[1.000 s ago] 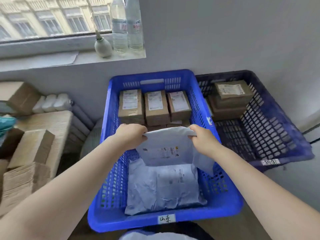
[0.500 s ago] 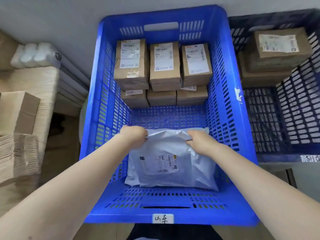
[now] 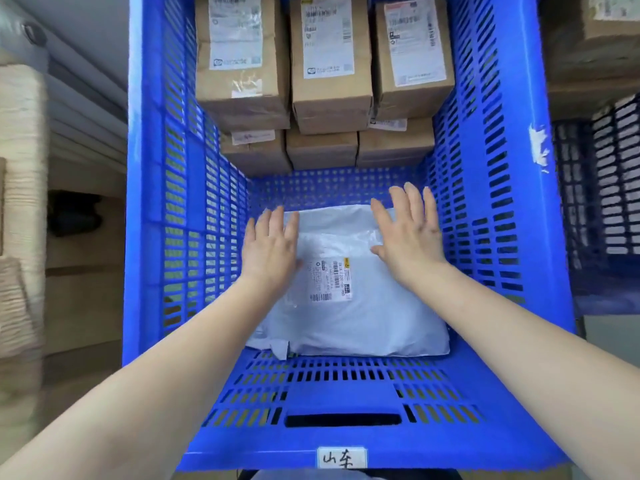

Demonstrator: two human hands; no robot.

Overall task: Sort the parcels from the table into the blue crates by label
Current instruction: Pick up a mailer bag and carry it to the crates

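left hand (image 3: 269,247) flat and spread, fingers straight, over the left edge of a grey poly mailer parcel (image 3: 349,306); gripping nothing. right hand (image 3: 408,233) likewise spread wide with straight fingers, over the parcel's far right corner, holding nothing. cannot tell whether either palm touches the plastic or is just above it. parcel lying flat on the floor of the blue crate (image 3: 498,188), in the near half, white shipping label (image 3: 330,279) facing up between the two wrists. edge of another grey mailer showing beneath it at the near left corner. stacked against the crate's far wall, brown cardboard boxes (image 3: 330,64) in two layers, three across, labels up on the top row. strip of bare crate floor between boxes and mailer. white handwritten tag (image 3: 342,457) on the crate's near rim. to the right, just beside, a darker blue crate (image 3: 609,188) holding more cardboard boxes (image 3: 595,50). to the left, stacks of flattened cardboard (image 3: 20,188).
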